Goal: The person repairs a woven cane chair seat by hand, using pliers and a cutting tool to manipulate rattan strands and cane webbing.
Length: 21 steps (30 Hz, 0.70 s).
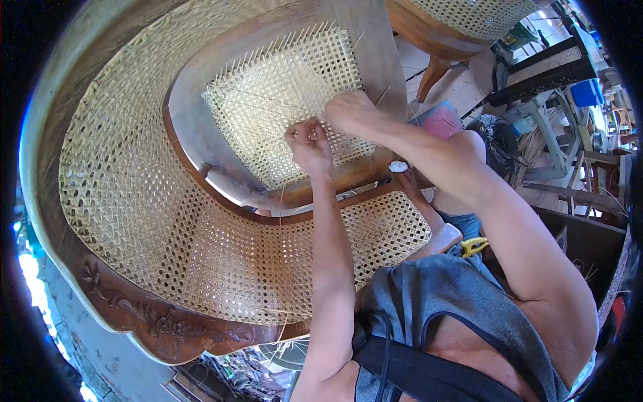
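Note:
A square panel of woven cane [268,94] lies in a rounded wooden seat frame, with a row of pegs or strand ends standing along its upper edge. My left hand [311,144] rests on the weave with its fingers curled and pinched together. Just to the upper right, my right hand [349,112] is closed, its knuckles up, above the right part of the panel. Whatever either hand holds is too small or hidden to make out. Thin loose strands run out near the frame's lower edge.
Around the frame curves a large caned chair back [134,194] with carved wood [167,325]. Another caned chair [442,33] stands at the top right. Farther right are a grey stand [549,134], a coil of dark strands [495,144] and a yellow-handled tool [474,246] by my lap.

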Each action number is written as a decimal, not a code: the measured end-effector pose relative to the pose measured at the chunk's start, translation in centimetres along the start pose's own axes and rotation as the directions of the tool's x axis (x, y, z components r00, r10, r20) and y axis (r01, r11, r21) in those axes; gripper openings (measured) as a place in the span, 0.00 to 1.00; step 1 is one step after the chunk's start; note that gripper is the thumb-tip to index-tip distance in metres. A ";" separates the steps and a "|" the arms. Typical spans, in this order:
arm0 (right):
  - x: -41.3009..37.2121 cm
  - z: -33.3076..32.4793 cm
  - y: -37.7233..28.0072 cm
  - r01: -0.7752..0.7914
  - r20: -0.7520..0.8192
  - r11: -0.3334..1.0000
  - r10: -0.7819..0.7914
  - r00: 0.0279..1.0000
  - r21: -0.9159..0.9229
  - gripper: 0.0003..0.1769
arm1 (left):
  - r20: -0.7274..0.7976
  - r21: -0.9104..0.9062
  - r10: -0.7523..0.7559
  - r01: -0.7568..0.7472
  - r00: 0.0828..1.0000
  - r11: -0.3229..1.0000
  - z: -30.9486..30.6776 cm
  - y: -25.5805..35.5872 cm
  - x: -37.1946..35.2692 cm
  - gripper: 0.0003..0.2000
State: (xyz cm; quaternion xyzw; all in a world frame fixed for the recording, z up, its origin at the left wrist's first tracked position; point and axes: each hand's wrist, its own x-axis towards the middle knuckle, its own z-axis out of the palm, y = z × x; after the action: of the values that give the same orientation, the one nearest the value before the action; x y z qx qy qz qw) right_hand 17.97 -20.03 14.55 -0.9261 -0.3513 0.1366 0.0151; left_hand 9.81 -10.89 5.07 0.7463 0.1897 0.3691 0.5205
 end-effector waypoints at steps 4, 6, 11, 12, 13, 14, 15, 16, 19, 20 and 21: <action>0.0 -2.0 3.2 -0.121 0.060 0.992 0.120 0.991 0.021 0.18 | 0.002 0.087 -0.011 0.010 1.000 0.996 0.2 -1.3 0.0 0.08; -0.4 -3.1 4.9 -0.225 0.063 0.970 0.220 0.974 0.096 0.21 | 0.036 0.241 0.009 -0.017 0.999 0.970 -0.4 0.0 -0.2 0.10; -0.7 -1.1 6.1 -0.162 -0.006 0.851 0.190 0.982 0.499 0.23 | 0.045 0.169 0.017 -0.025 0.999 0.985 -1.6 -2.5 -0.6 0.14; -0.2 0.4 7.4 -0.144 0.026 0.634 0.192 0.981 0.760 0.24 | 0.079 0.182 0.114 -0.126 0.990 0.975 -1.3 -3.7 -0.7 0.14; 0.1 2.3 7.6 0.008 -0.175 0.788 0.127 0.976 0.615 0.25 | 0.119 0.124 0.050 -0.064 0.992 0.990 -1.5 -5.9 -1.2 0.13; -0.5 1.5 6.7 -0.010 -0.199 0.908 0.102 0.975 0.418 0.26 | 0.176 0.165 -0.087 0.057 0.981 0.985 -1.9 -4.2 -1.2 0.15; -0.7 0.5 5.9 -0.054 -0.104 0.898 0.110 0.988 0.436 0.26 | 0.178 -0.010 -0.196 0.201 0.964 0.980 -1.4 -5.7 -1.4 0.18; -1.2 0.7 5.3 0.105 -0.177 0.738 0.021 0.984 0.667 0.23 | 0.145 0.086 -0.140 0.128 0.980 0.988 -1.4 -2.5 -1.3 0.16; -0.8 0.2 2.9 0.103 -0.294 0.782 0.106 0.950 0.615 0.18 | 0.127 0.094 -0.089 0.077 0.988 0.993 -1.2 -0.8 -0.8 0.09; -0.1 0.9 2.9 0.145 -0.320 0.734 0.103 0.942 0.664 0.16 | 0.123 0.083 -0.070 0.060 0.990 0.995 -0.9 -1.3 -0.9 0.09; -0.2 0.7 2.7 0.158 -0.337 0.737 0.099 0.936 0.657 0.16 | 0.112 0.016 -0.076 0.075 0.991 0.997 -0.5 -2.4 -1.1 0.09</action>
State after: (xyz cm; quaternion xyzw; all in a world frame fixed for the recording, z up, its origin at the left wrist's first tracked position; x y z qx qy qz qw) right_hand 19.40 -22.23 13.54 -0.8604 -0.2844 0.0874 0.4137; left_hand 8.97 -10.34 2.56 0.7611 0.1902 0.3055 0.5396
